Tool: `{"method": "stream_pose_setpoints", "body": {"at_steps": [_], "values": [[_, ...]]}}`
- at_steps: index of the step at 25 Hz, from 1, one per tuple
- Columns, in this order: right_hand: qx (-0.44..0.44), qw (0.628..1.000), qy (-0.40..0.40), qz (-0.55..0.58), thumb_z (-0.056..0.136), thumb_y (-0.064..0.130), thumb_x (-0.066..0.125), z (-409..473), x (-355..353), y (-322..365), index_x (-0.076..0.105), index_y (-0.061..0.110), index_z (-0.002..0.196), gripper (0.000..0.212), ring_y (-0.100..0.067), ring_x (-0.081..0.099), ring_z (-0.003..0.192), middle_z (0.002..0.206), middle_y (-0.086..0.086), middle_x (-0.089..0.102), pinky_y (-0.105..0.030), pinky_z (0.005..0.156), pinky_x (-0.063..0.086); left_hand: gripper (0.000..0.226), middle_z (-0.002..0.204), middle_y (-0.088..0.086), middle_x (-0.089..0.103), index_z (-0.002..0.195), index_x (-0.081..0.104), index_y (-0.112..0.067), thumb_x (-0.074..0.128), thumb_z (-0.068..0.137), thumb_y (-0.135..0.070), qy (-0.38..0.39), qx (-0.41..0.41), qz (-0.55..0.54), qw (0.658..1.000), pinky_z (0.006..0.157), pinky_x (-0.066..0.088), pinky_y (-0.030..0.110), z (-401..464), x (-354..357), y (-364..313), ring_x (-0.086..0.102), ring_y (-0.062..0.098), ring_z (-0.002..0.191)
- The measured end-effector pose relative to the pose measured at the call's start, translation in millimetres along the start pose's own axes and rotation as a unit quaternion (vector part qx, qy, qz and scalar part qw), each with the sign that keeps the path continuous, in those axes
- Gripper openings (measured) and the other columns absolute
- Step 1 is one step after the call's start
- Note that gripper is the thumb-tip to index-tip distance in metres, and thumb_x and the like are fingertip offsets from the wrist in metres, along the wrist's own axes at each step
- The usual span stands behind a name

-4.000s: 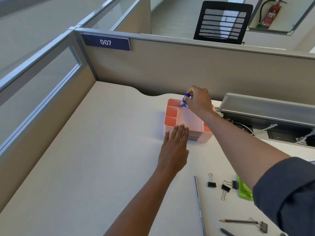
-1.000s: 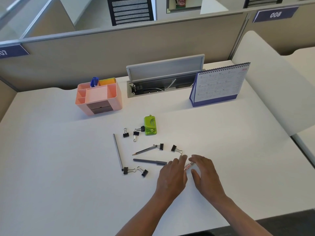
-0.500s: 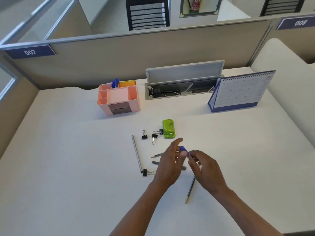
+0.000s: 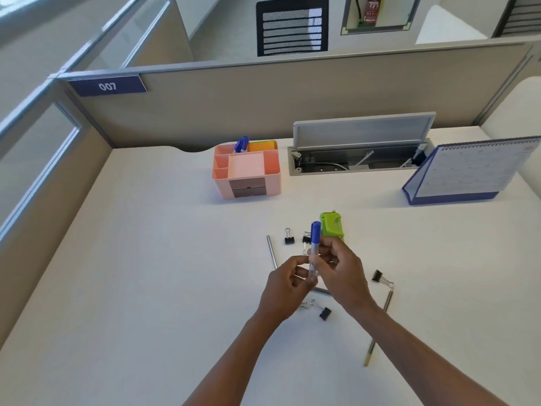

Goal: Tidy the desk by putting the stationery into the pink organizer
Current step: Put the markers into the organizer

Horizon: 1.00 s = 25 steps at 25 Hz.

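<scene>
Centre frame, the left hand (image 4: 288, 284) pinches the lower barrel of a blue-capped pen (image 4: 314, 249); the right hand (image 4: 339, 268) pinches mid-barrel, pen upright above the desk. Light, stiff, probably slick: hold mid-barrel. The pink organizer (image 4: 247, 172) sits further up the frame

organizer (image 4: 248, 183) 1 | binder clips (image 4: 288, 237) 4 | blue-capped pens (image 4: 313, 250) 3 | calendar (image 4: 474, 171) 1

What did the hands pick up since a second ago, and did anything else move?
Both hands rose from the desk. The left hand and right hand now hold a blue-capped pen upright between them; a second ago they were only reaching for something on the desk. The organizer, clips and green sharpener stayed put.
</scene>
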State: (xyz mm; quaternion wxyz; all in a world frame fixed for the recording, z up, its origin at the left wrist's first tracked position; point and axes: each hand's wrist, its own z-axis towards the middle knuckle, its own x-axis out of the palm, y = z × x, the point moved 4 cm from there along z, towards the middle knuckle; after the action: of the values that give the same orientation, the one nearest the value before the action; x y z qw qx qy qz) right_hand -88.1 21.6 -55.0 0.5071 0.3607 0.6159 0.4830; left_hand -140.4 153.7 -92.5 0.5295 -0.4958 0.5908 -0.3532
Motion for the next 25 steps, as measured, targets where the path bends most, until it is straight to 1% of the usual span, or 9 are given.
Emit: {"method": "stream_pose_setpoints", "body": {"at_steps": [4, 7, 9, 12, 17, 18, 20, 23, 25], "values": [[-0.004, 1.0, 0.005, 0.017, 0.09, 0.01, 0.066, 17.9, 27.6, 14.6, 0.061, 0.021, 0.111, 0.024, -0.005, 0.069, 0.084, 0.092, 0.009, 0.072, -0.026, 0.072, 0.057, 0.013, 0.082, -0.006, 0.073, 0.104, 0.067, -0.021, 0.065, 0.092, -0.025, -0.037, 0.008, 0.032, 0.999, 0.073, 0.058, 0.028, 10.6, -33.1, 2.0, 0.07, 0.01, 0.075], [-0.04, 0.999, -0.003, 0.015, 0.091, 0.012, 0.065, 39.2, 43.0, 30.5, 0.056, 0.022, 0.122, 0.033, -0.006, 0.069, 0.09, 0.1, 0.007, 0.071, -0.03, 0.076, 0.059, 0.007, 0.082, -0.007, 0.071, 0.099, 0.066, -0.024, 0.062, 0.094, -0.023, -0.07, 0.008, 0.054, 0.996, 0.072, 0.054, 0.02, 22.0, -56.4, -1.5, 0.068, 0.011, 0.078], [-0.073, 0.997, -0.008, -0.009, 0.091, 0.011, 0.065, 55.7, 52.3, 41.7, 0.053, 0.021, 0.129, 0.041, -0.006, 0.07, 0.09, 0.104, 0.005, 0.07, -0.028, 0.077, 0.06, 0.009, 0.085, -0.006, 0.071, 0.101, 0.067, -0.023, 0.061, 0.094, -0.021, -0.094, 0.005, 0.066, 0.993, 0.073, 0.053, 0.023, 33.2, -71.4, -3.5, 0.067, 0.013, 0.079], [-0.121, 0.991, 0.003, -0.052, 0.091, 0.011, 0.064, 79.3, 66.8, 58.3, 0.05, 0.023, 0.135, 0.047, -0.006, 0.07, 0.09, 0.106, 0.004, 0.072, -0.017, 0.083, 0.055, 0.011, 0.088, -0.003, 0.07, 0.101, 0.069, -0.018, 0.061, 0.094, -0.019, -0.11, 0.012, 0.104, 0.988, 0.073, 0.05, 0.025, 50.2, -92.8, -7.7, 0.064, 0.015, 0.08], [-0.169, 0.981, 0.01, -0.09, 0.091, 0.013, 0.066, 119.8, 86.7, 80.0, 0.054, 0.025, 0.131, 0.043, 0.003, 0.066, 0.085, 0.099, 0.01, 0.069, -0.008, 0.082, 0.049, 0.012, 0.085, -0.004, 0.065, 0.1, 0.069, -0.016, 0.06, 0.095, -0.021, -0.127, 0.038, 0.158, 0.979, 0.069, 0.045, 0.027, 86.5, -133.7, -17.2, 0.058, 0.012, 0.075], [-0.178, 0.98, 0.006, -0.089, 0.09, 0.013, 0.066, 129.0, 89.4, 84.8, 0.055, 0.024, 0.129, 0.042, 0.003, 0.065, 0.084, 0.097, 0.01, 0.068, -0.009, 0.08, 0.05, 0.015, 0.091, -0.002, 0.066, 0.105, 0.069, -0.016, 0.06, 0.095, -0.021, -0.135, 0.05, 0.161, 0.976, 0.073, 0.049, 0.029, 93.8, -141.1, -20.2, 0.06, 0.013, 0.08], [-0.195, 0.977, -0.01, -0.091, 0.091, 0.011, 0.065, 150.2, 94.4, 95.2, 0.055, 0.022, 0.129, 0.041, -0.001, 0.066, 0.084, 0.097, 0.006, 0.068, -0.012, 0.077, 0.052, 0.029, 0.116, 0.001, 0.066, 0.122, 0.062, -0.017, 0.062, 0.094, -0.025, -0.155, 0.065, 0.186, 0.968, 0.087, 0.054, 0.035, 108.8, -155.1, -23.4, 0.063, 0.016, 0.1], [-0.223, 0.969, -0.057, -0.092, 0.091, 0.01, 0.062, 189.9, 99.6, 110.8, 0.057, 0.018, 0.128, 0.038, -0.001, 0.066, 0.079, 0.093, 0.003, 0.069, -0.014, 0.073, 0.054, 0.058, 0.153, 0.0, 0.037, 0.147, 0.036, -0.021, 0.06, 0.095, -0.031, -0.165, 0.049, 0.306, 0.936, 0.102, 0.044, 0.039, 133.8, -170.9, -20.6, 0.041, 0.018, 0.135], [-0.239, 0.962, -0.094, -0.088, 0.089, 0.007, 0.061, 219.9, 104.0, 121.3, 0.059, 0.015, 0.125, 0.036, 0.007, 0.063, 0.074, 0.086, 0.007, 0.066, -0.01, 0.071, 0.05, 0.067, 0.161, 0.002, 0.021, 0.152, 0.024, -0.022, 0.059, 0.096, -0.032, -0.16, 0.03, 0.373, 0.913, 0.109, 0.037, 0.041, 151.4, -178.4, -15.7, 0.025, 0.022, 0.145]]}}
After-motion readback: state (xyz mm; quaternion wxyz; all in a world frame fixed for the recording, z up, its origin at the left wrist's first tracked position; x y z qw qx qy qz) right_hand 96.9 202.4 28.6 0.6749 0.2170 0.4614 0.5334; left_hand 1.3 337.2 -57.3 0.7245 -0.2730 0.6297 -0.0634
